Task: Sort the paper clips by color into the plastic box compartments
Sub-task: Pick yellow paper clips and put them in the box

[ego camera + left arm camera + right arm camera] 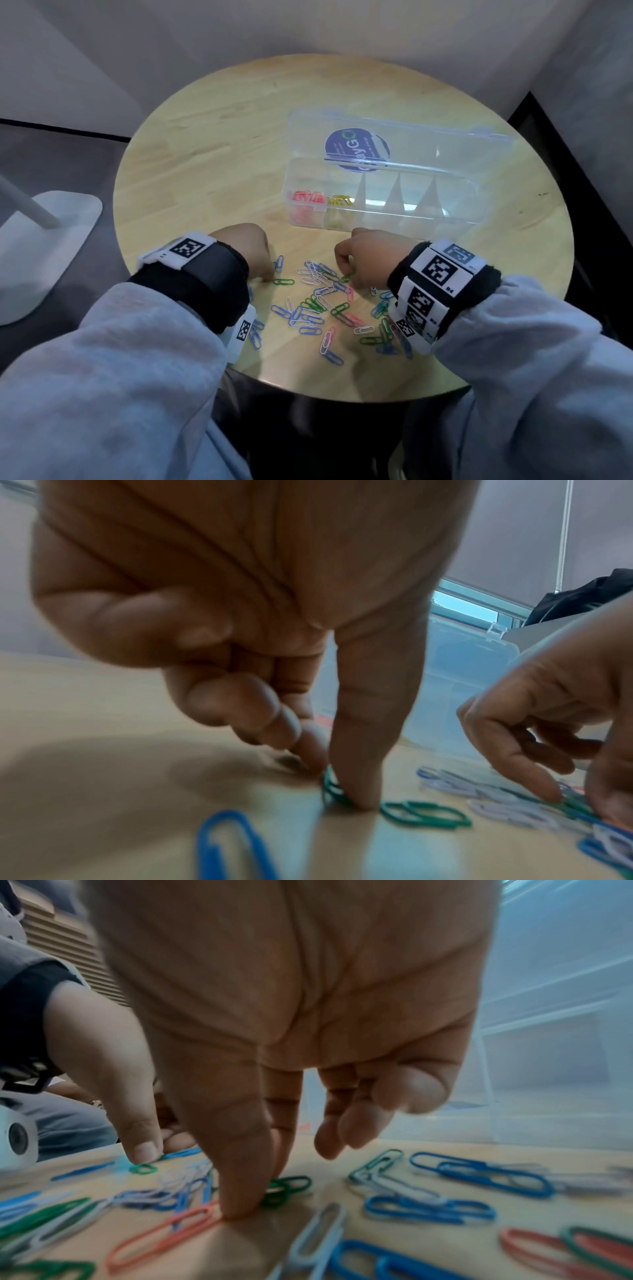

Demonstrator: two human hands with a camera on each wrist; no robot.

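Pinching a green clip (334, 791) between left hand (245, 245) fingertips on the tabletop (219, 137); right hand (371, 253) fingertips closing on another green clip (286, 1188) in the loose pile. Far right: open plastic box (455, 209), red and yellow clips in leftmost compartments.

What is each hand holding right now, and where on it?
Left hand pinches a green paper clip at one end; right hand pinches another green clip likewise.
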